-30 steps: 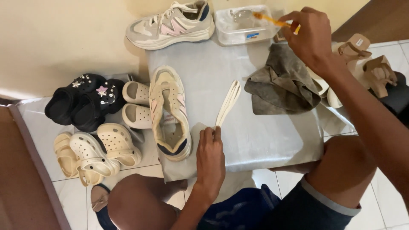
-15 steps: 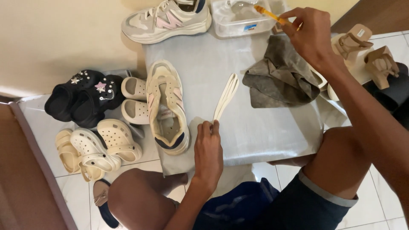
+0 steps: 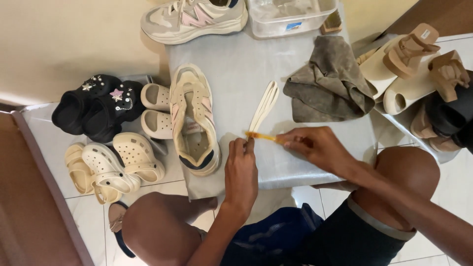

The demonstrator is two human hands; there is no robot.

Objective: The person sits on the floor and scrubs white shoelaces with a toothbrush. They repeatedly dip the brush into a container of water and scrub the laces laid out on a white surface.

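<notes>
My left hand (image 3: pixel 241 167) pinches the near end of a folded cream shoelace (image 3: pixel 263 106) that lies flat on the grey table (image 3: pixel 236 69). My right hand (image 3: pixel 315 148) holds a thin orange-handled brush (image 3: pixel 261 136) whose tip rests on the lace right by my left fingertips. A cream and pink sneaker without laces (image 3: pixel 193 120) lies just left of my left hand. A second, laced sneaker (image 3: pixel 194 18) sits at the far edge of the table.
A clear plastic tub (image 3: pixel 290 15) stands at the far edge, with a crumpled grey cloth (image 3: pixel 330 83) near it. Tan sandals (image 3: pixel 419 54) lie right of the table. Black clogs (image 3: pixel 93 106) and cream clogs (image 3: pixel 118 160) sit on the tiled floor at left.
My right hand has come down from the tub at the far edge to the near end of the lace, bringing the orange brush with it. My left hand stays on the lace.
</notes>
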